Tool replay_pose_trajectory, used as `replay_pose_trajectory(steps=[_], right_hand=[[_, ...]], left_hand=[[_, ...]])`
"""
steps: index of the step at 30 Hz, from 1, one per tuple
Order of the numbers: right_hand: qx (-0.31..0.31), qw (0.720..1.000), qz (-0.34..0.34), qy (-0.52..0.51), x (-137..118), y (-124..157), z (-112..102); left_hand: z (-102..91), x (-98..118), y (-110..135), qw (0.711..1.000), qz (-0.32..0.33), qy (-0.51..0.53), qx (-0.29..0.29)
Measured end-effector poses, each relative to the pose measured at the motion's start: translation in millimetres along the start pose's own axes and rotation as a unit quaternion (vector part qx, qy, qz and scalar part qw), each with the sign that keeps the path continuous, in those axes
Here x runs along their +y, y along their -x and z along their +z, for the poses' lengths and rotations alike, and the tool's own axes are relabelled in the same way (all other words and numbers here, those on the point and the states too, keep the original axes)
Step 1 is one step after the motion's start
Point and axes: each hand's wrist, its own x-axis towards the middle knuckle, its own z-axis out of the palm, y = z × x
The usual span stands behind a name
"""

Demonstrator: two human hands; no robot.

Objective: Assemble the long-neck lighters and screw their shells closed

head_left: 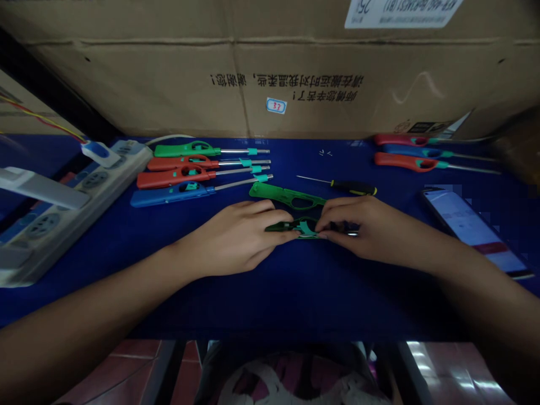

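My left hand (242, 236) and my right hand (363, 228) meet at the middle of the blue table (274, 292), both pinched on a dark green lighter body (297, 227) with a teal trigger part. A loose green handle shell (287, 195) lies just behind it. A thin screwdriver (343, 185) with a black and yellow grip rests behind my right hand.
Several long-nosed lighters (198, 169) in green, red and blue lie at the left; three more lighters (415, 153) lie at the back right. A power strip (63, 208) runs along the left edge, a lit phone (475, 228) at the right, and a cardboard box (274, 67) stands behind.
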Motion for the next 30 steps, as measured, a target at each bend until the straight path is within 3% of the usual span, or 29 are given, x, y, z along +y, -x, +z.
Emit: replay_pose_trajectory(steps=[24,30], right_hand=[[0.005,1.000,-0.017,0.004,-2.0,-0.9,3.7],[0.001,1.000,-0.004,0.029,-4.7,-0.2,5.0]], left_hand=[[1.1,1.0,1.5,1.000,0.001,0.005,-0.006],[6.1,-0.3,1.3,0.999,-0.005,0.036,0.037]])
